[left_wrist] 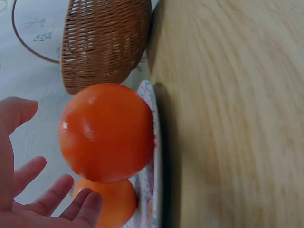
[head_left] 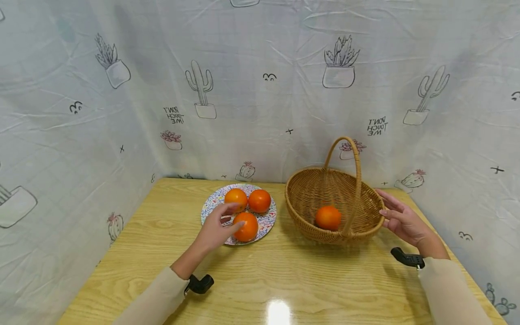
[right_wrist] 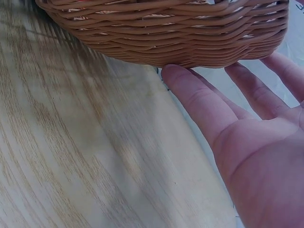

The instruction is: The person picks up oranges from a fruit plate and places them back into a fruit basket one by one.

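My left hand [head_left: 219, 228] reaches over the patterned plate [head_left: 266, 222], fingers spread and thumb apart, beside the nearest orange [head_left: 246, 227]. In the left wrist view that smooth, shiny orange [left_wrist: 107, 133] rests on the plate, with a gap between it and the fingertips. Behind it on the plate sit two more oranges, one on the left [head_left: 236, 198] and one on the right [head_left: 259, 201]. Over at the right, my right hand [head_left: 406, 221] touches the side of the wicker basket [head_left: 302, 216] with extended fingers and thumb. One orange [head_left: 328, 218] lies inside the basket.
The basket's tall arched handle [head_left: 357, 180] rises over its right part. Plate and basket stand toward the back of a wooden table [head_left: 260, 275], close to a hanging cloth [head_left: 260, 104] printed with potted plants. More of this cloth hangs at both sides.
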`<action>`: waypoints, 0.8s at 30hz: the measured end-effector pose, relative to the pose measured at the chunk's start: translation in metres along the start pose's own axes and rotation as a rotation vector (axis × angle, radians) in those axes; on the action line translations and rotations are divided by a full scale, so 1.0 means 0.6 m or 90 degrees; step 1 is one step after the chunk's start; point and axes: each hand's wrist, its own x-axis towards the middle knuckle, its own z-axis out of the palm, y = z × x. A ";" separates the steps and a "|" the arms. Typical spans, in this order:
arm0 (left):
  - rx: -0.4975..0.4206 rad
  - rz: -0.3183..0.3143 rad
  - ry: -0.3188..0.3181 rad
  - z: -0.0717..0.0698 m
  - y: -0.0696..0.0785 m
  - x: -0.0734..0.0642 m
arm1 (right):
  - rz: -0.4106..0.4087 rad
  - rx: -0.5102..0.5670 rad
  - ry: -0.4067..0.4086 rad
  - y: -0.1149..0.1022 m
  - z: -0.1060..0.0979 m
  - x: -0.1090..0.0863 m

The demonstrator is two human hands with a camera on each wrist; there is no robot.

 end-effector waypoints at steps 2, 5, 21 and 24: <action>-0.002 -0.006 -0.007 0.001 -0.003 -0.001 | 0.001 0.001 0.000 0.000 0.000 0.001; -0.010 -0.011 -0.013 0.005 -0.010 -0.001 | 0.001 0.001 -0.001 0.000 -0.001 0.001; -0.006 -0.029 -0.041 0.023 -0.031 0.000 | 0.000 -0.003 0.000 0.000 0.002 -0.001; -0.009 -0.025 -0.045 0.024 -0.029 0.000 | 0.000 -0.006 0.001 -0.001 0.004 0.000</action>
